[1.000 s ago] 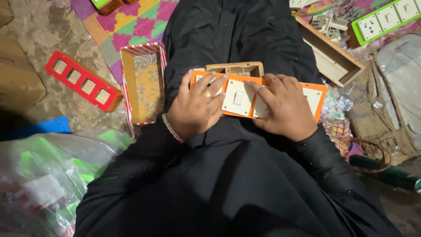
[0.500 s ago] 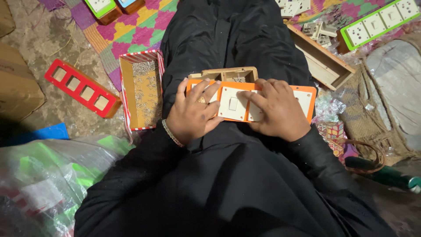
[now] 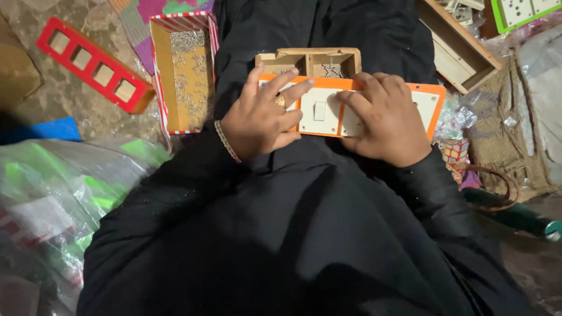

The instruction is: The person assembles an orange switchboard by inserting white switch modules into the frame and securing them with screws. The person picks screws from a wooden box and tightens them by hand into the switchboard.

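Note:
An orange switch panel [image 3: 434,104] with white switch inserts [image 3: 319,111] lies across my lap on black cloth. Behind it sits a small wooden box [image 3: 310,61] with two compartments. My left hand [image 3: 261,117] rests flat on the panel's left end, fingers spread, with a ring and a bracelet on it. My right hand [image 3: 385,120] presses down on the panel's right half, fingers curled over a white insert. Both hands touch the panel.
A red-and-white striped box [image 3: 182,70] of small metal parts stands left of my lap. A red frame [image 3: 92,63] with several openings lies on the floor further left. Clear plastic bags [image 3: 52,199] lie at lower left. A wooden tray [image 3: 459,50], a green panel [image 3: 524,11] and sacking [image 3: 521,134] are on the right.
The view has shifted slightly. My hands stay on the orange panel, with the left fingers spreading a little more over its left end.

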